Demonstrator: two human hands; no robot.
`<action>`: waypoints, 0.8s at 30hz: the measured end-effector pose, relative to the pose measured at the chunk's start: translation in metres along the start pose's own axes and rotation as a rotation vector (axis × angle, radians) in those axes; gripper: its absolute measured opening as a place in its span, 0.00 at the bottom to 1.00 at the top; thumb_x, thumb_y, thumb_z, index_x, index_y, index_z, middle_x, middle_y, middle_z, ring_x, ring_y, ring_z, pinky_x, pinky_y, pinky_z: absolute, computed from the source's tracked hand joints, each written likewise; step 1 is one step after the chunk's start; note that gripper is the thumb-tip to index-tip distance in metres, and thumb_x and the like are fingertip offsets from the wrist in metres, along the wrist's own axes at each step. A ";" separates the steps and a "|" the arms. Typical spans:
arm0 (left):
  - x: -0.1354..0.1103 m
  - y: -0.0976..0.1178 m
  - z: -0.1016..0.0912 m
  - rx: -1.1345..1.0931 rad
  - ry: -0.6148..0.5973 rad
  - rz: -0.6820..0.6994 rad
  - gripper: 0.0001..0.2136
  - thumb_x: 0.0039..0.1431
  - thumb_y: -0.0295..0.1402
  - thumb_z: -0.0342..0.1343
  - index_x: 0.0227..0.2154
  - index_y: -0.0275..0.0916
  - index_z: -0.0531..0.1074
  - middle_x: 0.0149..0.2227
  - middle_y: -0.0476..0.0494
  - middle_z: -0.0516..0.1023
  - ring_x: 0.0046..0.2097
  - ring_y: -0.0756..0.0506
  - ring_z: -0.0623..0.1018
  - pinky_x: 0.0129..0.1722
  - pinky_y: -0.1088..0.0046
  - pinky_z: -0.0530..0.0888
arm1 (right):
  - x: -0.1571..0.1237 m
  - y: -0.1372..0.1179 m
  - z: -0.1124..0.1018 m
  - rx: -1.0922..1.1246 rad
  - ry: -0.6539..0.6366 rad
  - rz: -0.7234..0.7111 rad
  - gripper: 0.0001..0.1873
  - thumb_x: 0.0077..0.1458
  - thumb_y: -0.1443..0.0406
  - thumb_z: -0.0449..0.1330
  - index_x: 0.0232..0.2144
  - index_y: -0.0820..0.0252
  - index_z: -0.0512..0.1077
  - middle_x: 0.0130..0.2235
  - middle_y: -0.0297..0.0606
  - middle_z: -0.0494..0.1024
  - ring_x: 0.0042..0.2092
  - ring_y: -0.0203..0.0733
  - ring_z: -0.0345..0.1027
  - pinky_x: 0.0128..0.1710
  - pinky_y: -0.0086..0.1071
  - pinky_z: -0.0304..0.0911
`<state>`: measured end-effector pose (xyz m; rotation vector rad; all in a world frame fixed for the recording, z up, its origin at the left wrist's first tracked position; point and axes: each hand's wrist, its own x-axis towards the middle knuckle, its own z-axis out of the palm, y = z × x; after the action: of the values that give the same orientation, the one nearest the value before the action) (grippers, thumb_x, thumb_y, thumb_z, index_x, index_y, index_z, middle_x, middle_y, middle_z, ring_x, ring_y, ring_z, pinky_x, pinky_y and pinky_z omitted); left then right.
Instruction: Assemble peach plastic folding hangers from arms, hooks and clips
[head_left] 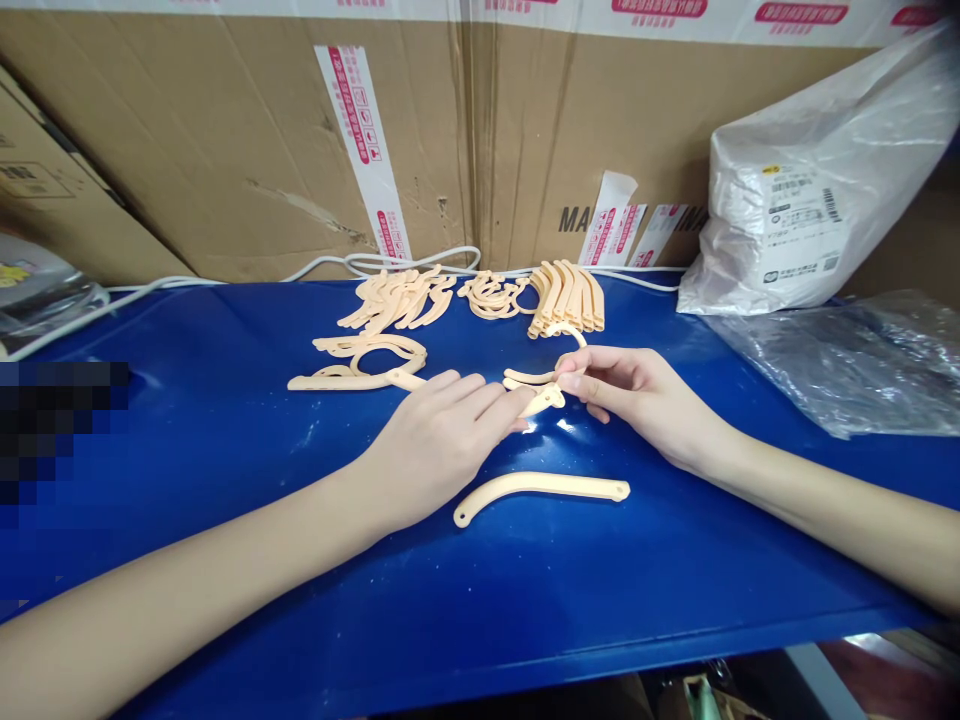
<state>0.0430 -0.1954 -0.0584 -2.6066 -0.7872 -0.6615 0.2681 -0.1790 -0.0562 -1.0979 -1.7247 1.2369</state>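
My left hand (442, 445) is closed on a beige plastic hanger arm (541, 402), whose end sticks out past the fingers. With thumb and fingers pinched, my right hand (630, 390) grips a curved beige hanger hook (574, 335) at that end. Where the pieces touch is partly covered by the fingers. A second thin beige strip (527, 377) shows between the hands. Nearer to me on the blue surface lies a single curved hanger arm (547, 485). Joined hanger pieces (337, 383) lie beyond my left hand.
At the back are a pile of curved arms (401, 298), a heap of hooks (491, 295) and a row of stacked arms (568, 295). Cardboard boxes (255, 130) and a white cable (315, 265) stand behind. A plastic-wrapped package (780, 200) and clear plastic sheet (847, 360) are at right.
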 end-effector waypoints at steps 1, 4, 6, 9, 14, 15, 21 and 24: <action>0.000 0.000 0.000 0.001 0.003 0.001 0.11 0.68 0.30 0.46 0.44 0.32 0.72 0.29 0.46 0.77 0.31 0.47 0.72 0.30 0.71 0.62 | 0.000 0.000 0.000 -0.017 0.003 -0.012 0.13 0.53 0.55 0.63 0.33 0.59 0.73 0.30 0.31 0.71 0.26 0.30 0.56 0.23 0.28 0.52; 0.001 0.001 -0.001 0.005 0.004 0.007 0.12 0.68 0.31 0.45 0.43 0.32 0.72 0.29 0.45 0.76 0.30 0.47 0.72 0.29 0.71 0.62 | 0.000 -0.001 0.000 -0.088 0.021 -0.052 0.13 0.54 0.55 0.62 0.32 0.59 0.73 0.31 0.32 0.73 0.28 0.32 0.59 0.25 0.28 0.53; 0.001 0.002 -0.002 0.010 0.001 0.009 0.12 0.69 0.31 0.45 0.43 0.32 0.73 0.28 0.45 0.76 0.30 0.46 0.72 0.28 0.71 0.62 | -0.001 -0.002 0.000 -0.144 0.039 -0.075 0.13 0.55 0.55 0.61 0.33 0.59 0.73 0.31 0.33 0.74 0.30 0.34 0.62 0.28 0.29 0.56; 0.002 0.002 -0.001 0.019 -0.001 0.013 0.12 0.68 0.31 0.46 0.43 0.31 0.73 0.28 0.46 0.75 0.30 0.46 0.73 0.28 0.70 0.63 | -0.002 -0.004 0.000 -0.231 0.070 -0.122 0.13 0.56 0.55 0.60 0.33 0.59 0.74 0.33 0.35 0.75 0.34 0.37 0.66 0.34 0.32 0.59; 0.002 0.002 0.000 0.047 -0.011 0.007 0.13 0.69 0.32 0.45 0.43 0.32 0.73 0.28 0.45 0.76 0.30 0.47 0.73 0.28 0.71 0.63 | -0.005 -0.005 0.001 -0.330 0.097 -0.163 0.12 0.58 0.56 0.59 0.33 0.58 0.74 0.36 0.36 0.76 0.38 0.40 0.67 0.37 0.34 0.60; 0.002 0.002 0.000 0.048 -0.009 0.009 0.13 0.69 0.32 0.45 0.43 0.32 0.72 0.29 0.45 0.76 0.30 0.47 0.73 0.28 0.71 0.63 | -0.005 -0.004 0.001 -0.339 0.101 -0.168 0.12 0.58 0.56 0.59 0.33 0.58 0.73 0.36 0.36 0.76 0.38 0.40 0.67 0.38 0.34 0.60; 0.002 0.002 0.000 0.068 0.000 0.001 0.14 0.69 0.33 0.43 0.42 0.32 0.72 0.27 0.46 0.76 0.29 0.47 0.73 0.28 0.71 0.63 | -0.005 -0.003 0.002 -0.345 0.114 -0.177 0.13 0.58 0.55 0.58 0.34 0.58 0.73 0.36 0.37 0.77 0.37 0.40 0.68 0.36 0.33 0.61; 0.002 0.003 0.000 0.052 -0.005 -0.047 0.13 0.69 0.33 0.44 0.42 0.32 0.72 0.28 0.46 0.77 0.30 0.47 0.74 0.29 0.70 0.66 | -0.005 -0.004 0.002 -0.364 0.130 -0.181 0.13 0.59 0.55 0.57 0.35 0.58 0.74 0.37 0.37 0.77 0.38 0.40 0.69 0.36 0.33 0.62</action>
<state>0.0468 -0.1969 -0.0579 -2.5510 -0.8578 -0.6397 0.2672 -0.1854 -0.0532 -1.1681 -1.9455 0.7414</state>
